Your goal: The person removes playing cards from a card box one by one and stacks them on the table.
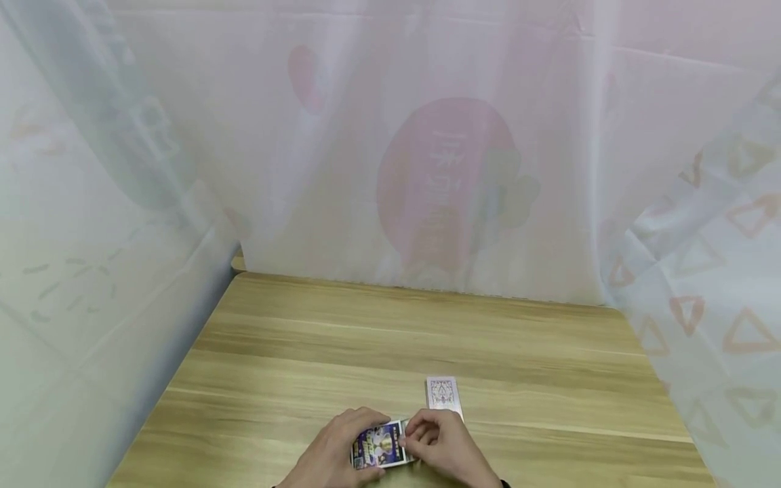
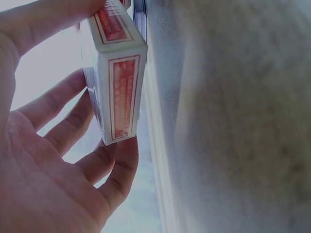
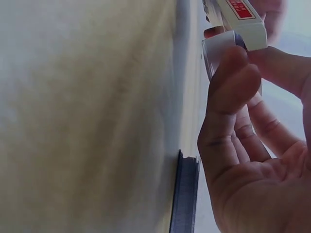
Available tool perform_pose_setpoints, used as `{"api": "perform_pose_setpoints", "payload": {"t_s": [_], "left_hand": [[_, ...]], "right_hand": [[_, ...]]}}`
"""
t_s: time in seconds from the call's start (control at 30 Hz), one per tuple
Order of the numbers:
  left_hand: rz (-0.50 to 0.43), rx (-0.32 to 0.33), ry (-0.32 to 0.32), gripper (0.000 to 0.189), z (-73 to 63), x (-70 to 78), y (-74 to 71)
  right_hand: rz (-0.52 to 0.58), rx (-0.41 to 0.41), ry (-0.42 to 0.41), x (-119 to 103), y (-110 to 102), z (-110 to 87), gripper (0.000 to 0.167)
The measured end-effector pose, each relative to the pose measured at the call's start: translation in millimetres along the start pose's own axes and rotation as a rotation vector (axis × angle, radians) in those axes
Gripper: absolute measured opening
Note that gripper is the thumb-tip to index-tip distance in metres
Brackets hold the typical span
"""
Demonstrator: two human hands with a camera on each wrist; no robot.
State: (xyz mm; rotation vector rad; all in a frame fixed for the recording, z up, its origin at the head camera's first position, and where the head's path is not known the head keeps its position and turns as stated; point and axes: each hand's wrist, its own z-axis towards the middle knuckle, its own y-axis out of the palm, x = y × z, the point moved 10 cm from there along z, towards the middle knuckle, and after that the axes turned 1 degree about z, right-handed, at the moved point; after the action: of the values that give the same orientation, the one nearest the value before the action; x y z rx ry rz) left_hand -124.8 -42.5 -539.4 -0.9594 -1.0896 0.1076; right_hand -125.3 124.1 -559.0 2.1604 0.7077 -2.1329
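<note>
A playing card box (image 1: 379,445) with a dark printed face lies sideways just over the table. My left hand (image 1: 335,449) grips it from the left, thumb and fingers along opposite edges. In the left wrist view the box's (image 2: 124,97) white end with red panels faces the camera. At the other end, my right hand (image 1: 444,444) pinches the box's end flap (image 3: 219,48) between thumb and index finger; the fingertips partly hide it. Beyond the right hand, a deck of playing cards (image 1: 443,392) rests on the table, its near part covered by that hand.
The wood-grain table (image 1: 293,339) extends ahead and to both sides. Pale translucent sheets with printed shapes hang as a back curtain (image 1: 329,169), a left curtain (image 1: 79,271) and a right curtain (image 1: 708,285) around it.
</note>
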Motion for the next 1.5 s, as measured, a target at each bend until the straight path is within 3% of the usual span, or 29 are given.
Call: {"api": "perform_pose_setpoints", "payload": {"t_s": [0.6,1.1,1.5], "left_hand": [[-0.023,-0.019,-0.013,0.068,-0.8,-3.1,2.7],[-0.042,-0.058,-0.082,0.069,-0.7,-12.2,6.1],[-0.034,-0.039,-0.037,0.068,-0.6,-9.0,5.8]], "right_hand": [[0.026,-0.006,0.067,13,-7,-3.8,0.012],[0.157,0.015,0.156,15,-36,-16.1,0.017],[0.162,0.033,0.141,21,-67,-23.4,0.025]]}}
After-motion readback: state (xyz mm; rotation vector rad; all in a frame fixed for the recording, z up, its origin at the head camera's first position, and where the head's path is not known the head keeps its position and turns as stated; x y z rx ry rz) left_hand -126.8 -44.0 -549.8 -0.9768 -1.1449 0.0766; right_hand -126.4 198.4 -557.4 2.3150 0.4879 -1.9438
